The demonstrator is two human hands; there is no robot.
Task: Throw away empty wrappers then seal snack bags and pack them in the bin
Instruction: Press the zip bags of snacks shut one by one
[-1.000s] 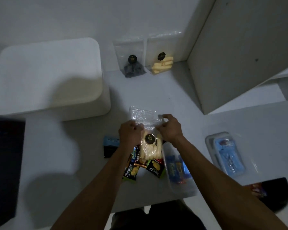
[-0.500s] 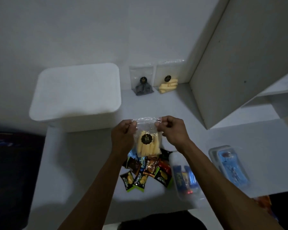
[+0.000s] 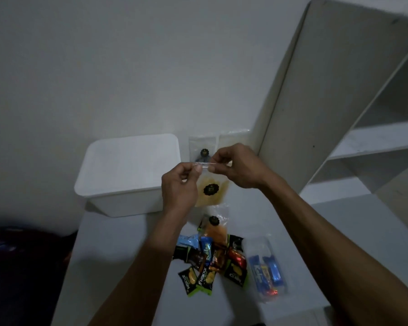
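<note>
We pinched the top strip of the clear plastic snack bag of yellow sticks [image 3: 211, 190] with both hands' fingers [image 3: 198, 168], right of the lidded white plastic bin [image 3: 127, 175]. Sealing was under way, we judged. Next, the lid had to come off.

Clear snack bag [image 3: 211, 189] w/ yellow sticks and round black label, held up in air, top strip pinched at both ends, hanging upright over table. Second clear bag [image 3: 216, 225] w/ orange snack, flat on table below. Pile of small wrappers [image 3: 207, 262] near it, green, blue, brown, red. White bin [image 3: 127, 175] left of held bag, against wall; can't tell contents.
</note>
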